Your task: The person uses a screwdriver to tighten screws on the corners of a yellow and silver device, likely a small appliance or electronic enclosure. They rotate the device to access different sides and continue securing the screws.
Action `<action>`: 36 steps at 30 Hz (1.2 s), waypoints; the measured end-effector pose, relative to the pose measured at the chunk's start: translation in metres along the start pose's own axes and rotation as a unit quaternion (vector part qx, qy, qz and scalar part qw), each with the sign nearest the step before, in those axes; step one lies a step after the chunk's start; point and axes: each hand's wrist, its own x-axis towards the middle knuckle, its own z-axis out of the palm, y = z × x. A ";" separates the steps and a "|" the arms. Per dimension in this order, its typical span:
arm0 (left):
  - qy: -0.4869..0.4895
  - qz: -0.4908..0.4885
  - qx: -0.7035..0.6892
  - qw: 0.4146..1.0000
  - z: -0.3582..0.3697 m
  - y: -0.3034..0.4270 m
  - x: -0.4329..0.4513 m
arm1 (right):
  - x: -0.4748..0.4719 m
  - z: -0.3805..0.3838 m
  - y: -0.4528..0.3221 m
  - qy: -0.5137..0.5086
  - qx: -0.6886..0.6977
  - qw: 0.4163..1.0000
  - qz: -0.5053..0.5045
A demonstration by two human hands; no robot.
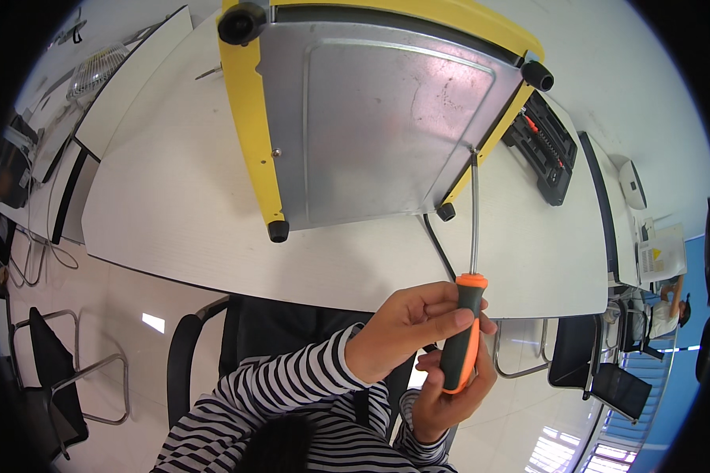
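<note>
A yellow-framed appliance with a grey sheet-metal panel [367, 130] and black feet stands tilted up on the white table. Both my hands are on a screwdriver with an orange and dark green handle [469, 331]. My left hand [414, 325] pinches the upper part of the handle, while my right hand [455, 390] wraps its lower end. The long shaft points away from me, its tip at a screw [473, 151] by the panel's right edge. Another screw [277, 152] sits at the panel's left edge.
An open black tool case [547, 154] with bits lies right of the appliance. A black cable [439, 245] runs off the table [171, 236] edge near my hands. A thin metal tool [208, 73] lies at the upper left. Chairs stand around; a person [665, 313] sits far right.
</note>
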 end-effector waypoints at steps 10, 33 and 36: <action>0.009 -0.009 -0.003 1.000 -0.003 -0.001 0.004 | 0.008 -0.004 0.000 -0.062 0.168 0.978 0.105; 0.015 0.002 -0.008 1.000 -0.001 -0.002 0.010 | 0.005 -0.007 0.014 -0.034 -0.007 0.997 -0.062; 0.017 -0.001 0.002 1.000 0.003 0.002 0.010 | 0.003 -0.007 0.015 -0.005 -0.116 0.988 -0.103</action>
